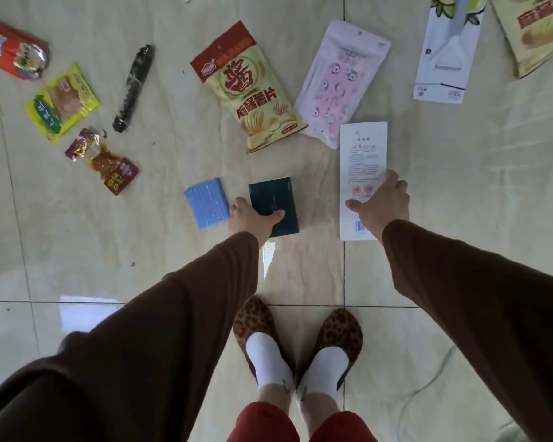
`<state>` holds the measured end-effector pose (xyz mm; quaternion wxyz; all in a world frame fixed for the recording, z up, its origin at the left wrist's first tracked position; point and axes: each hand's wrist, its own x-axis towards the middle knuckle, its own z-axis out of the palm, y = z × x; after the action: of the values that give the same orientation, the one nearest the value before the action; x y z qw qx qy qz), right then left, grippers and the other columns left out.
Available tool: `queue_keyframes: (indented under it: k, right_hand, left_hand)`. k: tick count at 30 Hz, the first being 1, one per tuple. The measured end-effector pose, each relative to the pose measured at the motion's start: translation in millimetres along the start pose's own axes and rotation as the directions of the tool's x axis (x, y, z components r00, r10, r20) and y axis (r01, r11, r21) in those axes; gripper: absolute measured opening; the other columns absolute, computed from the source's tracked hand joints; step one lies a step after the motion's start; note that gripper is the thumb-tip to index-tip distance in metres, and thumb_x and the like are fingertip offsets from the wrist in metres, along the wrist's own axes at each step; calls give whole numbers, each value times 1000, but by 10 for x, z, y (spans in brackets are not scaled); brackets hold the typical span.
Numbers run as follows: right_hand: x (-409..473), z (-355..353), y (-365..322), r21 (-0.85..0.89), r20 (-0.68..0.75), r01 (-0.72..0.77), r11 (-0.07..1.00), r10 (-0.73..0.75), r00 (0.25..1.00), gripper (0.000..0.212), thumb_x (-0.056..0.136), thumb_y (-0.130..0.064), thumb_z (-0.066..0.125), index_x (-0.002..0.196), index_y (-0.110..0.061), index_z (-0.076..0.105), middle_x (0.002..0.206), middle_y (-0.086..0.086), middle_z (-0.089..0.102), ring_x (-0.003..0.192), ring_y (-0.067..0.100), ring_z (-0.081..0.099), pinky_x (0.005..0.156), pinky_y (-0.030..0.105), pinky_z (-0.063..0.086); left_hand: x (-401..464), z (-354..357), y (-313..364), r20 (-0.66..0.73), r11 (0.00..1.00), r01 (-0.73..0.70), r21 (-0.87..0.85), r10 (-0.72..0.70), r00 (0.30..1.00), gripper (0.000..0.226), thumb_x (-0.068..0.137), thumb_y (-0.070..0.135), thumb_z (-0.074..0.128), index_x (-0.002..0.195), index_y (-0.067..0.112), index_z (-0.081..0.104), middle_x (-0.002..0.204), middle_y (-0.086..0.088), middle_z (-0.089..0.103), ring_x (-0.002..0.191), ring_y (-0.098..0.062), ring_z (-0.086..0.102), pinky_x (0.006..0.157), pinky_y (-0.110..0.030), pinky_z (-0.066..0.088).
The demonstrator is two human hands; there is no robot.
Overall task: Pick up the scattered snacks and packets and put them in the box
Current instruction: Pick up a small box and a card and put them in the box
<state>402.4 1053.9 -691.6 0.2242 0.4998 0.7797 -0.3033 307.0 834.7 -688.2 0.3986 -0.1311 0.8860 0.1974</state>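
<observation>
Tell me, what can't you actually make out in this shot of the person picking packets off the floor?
Head view only:
- The box: nowhere in frame.
- Red packet: cut off by the left edge.
- Tan chip bag and white carton: cut off by the top edge.
- Small print on the white packet: too small to read.
- Left hand covers part of the dark packet; right hand covers the white packet's lower edge, grip unclear.

Red packet point(12, 49) cut by the left edge, tan bag point(538, 30) and white carton point(447, 49) cut by the top edge, dark packet point(273, 205) partly hidden under the left hand point(253, 216), white card point(363, 173) print too small to read, black stick point(134, 87) blurred
</observation>
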Motion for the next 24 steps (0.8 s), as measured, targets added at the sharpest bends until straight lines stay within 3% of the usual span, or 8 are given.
queue_keyframes:
  k: [4,8,10,14,19,24]
  right_hand:
    - [83,98,-10,15,-32,-25,1000,25,999,84,74,-22,87,135,-9,32,130,15,47,118,36,49,98,45,46]
    - [104,116,6,157,99,-104,982,89,991,60,76,-19,84,115,-18,39,118,7,63,108,35,62,93,51,55]
    - [45,120,-1,214,147,-99,972,69,987,41,81,-20,80,111,-16,53,117,5,68,104,31,66,93,49,56]
    - [-295,42,-57,375,159,-105,921,48,986,9,93,-23,69,98,-17,66,108,2,72,97,28,69,93,44,56]
    - [-1111,-257,-364,459,169,-54,887,-28,985,6,96,-20,63,99,-22,68,102,-3,74,90,20,70,84,38,57]
    - [-1996,-505,-996,385,170,112,916,-190,967,11,97,-22,59,104,-22,67,99,-7,71,79,5,64,62,21,44]
  left_hand:
    - [95,90,0,57,988,23,-154,-14,998,71,66,45,86,114,13,45,115,-5,57,101,-27,60,87,-45,55]
    - [111,121,53,162,963,100,-251,-60,985,67,66,36,90,116,11,52,110,-4,64,98,-24,62,85,-40,56]
    - [64,104,67,204,958,113,-264,-59,977,61,66,37,90,113,13,60,108,-4,69,96,-23,65,87,-42,57]
    - [-169,-62,-41,135,958,105,-268,-71,988,68,58,49,86,111,18,56,106,-2,65,99,-24,62,82,-42,58]
    - [-837,-720,-316,110,857,142,-496,-101,989,51,76,21,84,112,13,49,107,-4,63,86,-16,61,56,-23,46]
    - [-1513,-1612,-717,37,786,101,-610,-100,994,49,79,20,82,113,14,47,106,-1,60,85,-14,58,54,-20,43]
